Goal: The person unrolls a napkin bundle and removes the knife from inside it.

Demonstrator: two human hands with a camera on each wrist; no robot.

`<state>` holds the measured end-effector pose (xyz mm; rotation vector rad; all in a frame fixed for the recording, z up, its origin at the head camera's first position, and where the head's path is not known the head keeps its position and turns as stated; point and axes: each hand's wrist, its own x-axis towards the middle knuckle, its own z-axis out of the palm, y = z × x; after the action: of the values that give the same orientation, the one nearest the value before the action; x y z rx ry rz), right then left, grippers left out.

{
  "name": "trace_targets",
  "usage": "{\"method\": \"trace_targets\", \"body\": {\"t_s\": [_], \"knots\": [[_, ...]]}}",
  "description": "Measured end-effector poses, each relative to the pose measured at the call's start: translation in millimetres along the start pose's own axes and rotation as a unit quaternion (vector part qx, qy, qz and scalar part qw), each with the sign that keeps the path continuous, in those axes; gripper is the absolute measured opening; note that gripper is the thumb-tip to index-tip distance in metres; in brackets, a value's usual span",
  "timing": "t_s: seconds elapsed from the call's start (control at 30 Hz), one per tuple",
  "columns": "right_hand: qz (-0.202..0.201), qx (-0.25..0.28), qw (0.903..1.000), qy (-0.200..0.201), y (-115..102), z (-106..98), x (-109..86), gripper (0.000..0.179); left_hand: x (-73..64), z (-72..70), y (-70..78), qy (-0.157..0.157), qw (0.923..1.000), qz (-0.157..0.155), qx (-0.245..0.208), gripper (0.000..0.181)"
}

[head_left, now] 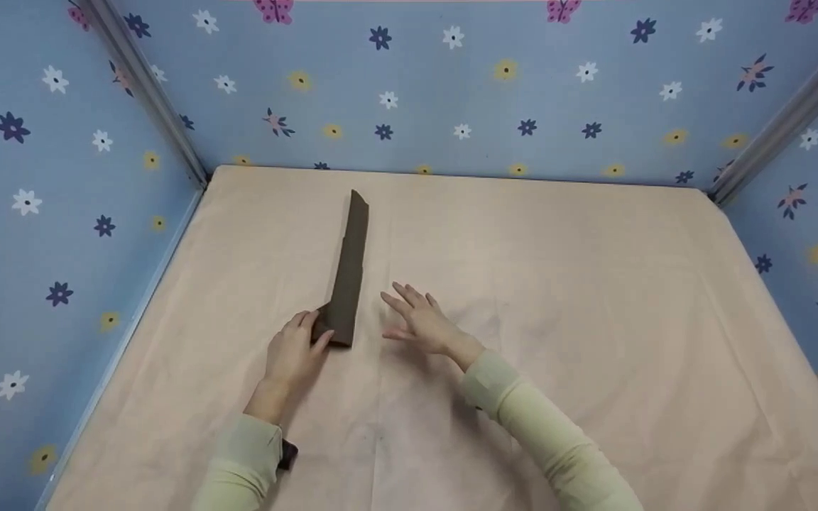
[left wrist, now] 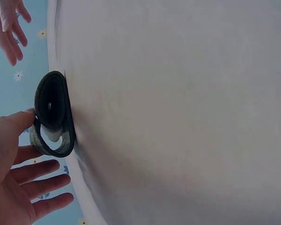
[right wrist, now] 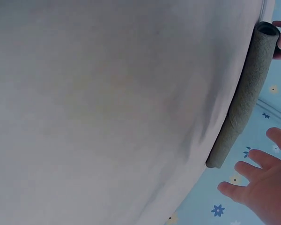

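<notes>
A long, dark grey-brown rolled-up mat point(head_left: 349, 277) lies on the cloth, left of the middle in the head view. Its end shows in the left wrist view as wound dark layers, with the outer layer point(left wrist: 68, 145) standing off in a loose loop. My left hand point(head_left: 297, 349) pinches this near end between thumb and index finger, while the other fingers stretch out beside it. To the right of the roll, my right hand point(head_left: 420, 323) hovers apart from it with fingers spread and nothing held. The right wrist view shows the roll's fuzzy outer side point(right wrist: 248, 89) lengthwise.
A pale peach cloth point(head_left: 565, 284) with creases covers the tabletop. Blue flower-patterned panels point(head_left: 423, 85) rise at the back, left and right, with grey metal posts point(head_left: 160, 99) at the corners. A small dark device point(head_left: 287, 454) sits at the left wrist.
</notes>
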<state>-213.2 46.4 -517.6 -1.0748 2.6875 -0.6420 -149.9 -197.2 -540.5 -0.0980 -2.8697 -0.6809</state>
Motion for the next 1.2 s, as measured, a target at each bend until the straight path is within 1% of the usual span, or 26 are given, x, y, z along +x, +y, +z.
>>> {"method": "trace_targets", "body": {"t_s": [0.23,0.4,0.5,0.63,0.73,0.87,1.0,1.2], "knots": [[-0.007,0.003,1.0,-0.005,-12,7,12.6,0.07,-0.8,-3.6,-5.6,-0.003,0.9997,0.01,0.021,0.048],[-0.017,-0.005,0.9998,-0.009,-20,11,20.1,0.069,-2.1,-5.4,-11.3,0.01,0.9991,0.026,0.031,0.045],[-0.016,-0.013,0.9996,-0.016,-23,14,24.3,0.069,-3.1,-6.6,-14.6,0.015,0.9988,0.03,0.035,0.044],[-0.015,-0.022,0.9994,-0.021,-27,18,29.7,0.069,-4.8,-8.5,-17.8,0.01,0.9988,0.024,0.04,0.043],[-0.022,-0.025,0.9993,-0.02,-31,20,33.2,0.069,-6.0,-9.6,-19.8,0.007,0.9989,0.018,0.042,0.042],[-0.03,-0.024,0.9991,-0.019,-35,23,37.1,0.069,-7.0,-10.2,-23.9,0.012,0.9989,0.017,0.041,0.04],[-0.024,-0.019,0.9993,-0.021,-39,24,40.5,0.069,-7.4,-11.7,-27.7,0.018,0.9988,0.019,0.042,0.038],[-0.014,-0.042,0.998,-0.044,-42,27,46.5,0.07,-6.4,-16.9,-32.2,0.017,0.9986,0.017,0.048,0.04]]}}
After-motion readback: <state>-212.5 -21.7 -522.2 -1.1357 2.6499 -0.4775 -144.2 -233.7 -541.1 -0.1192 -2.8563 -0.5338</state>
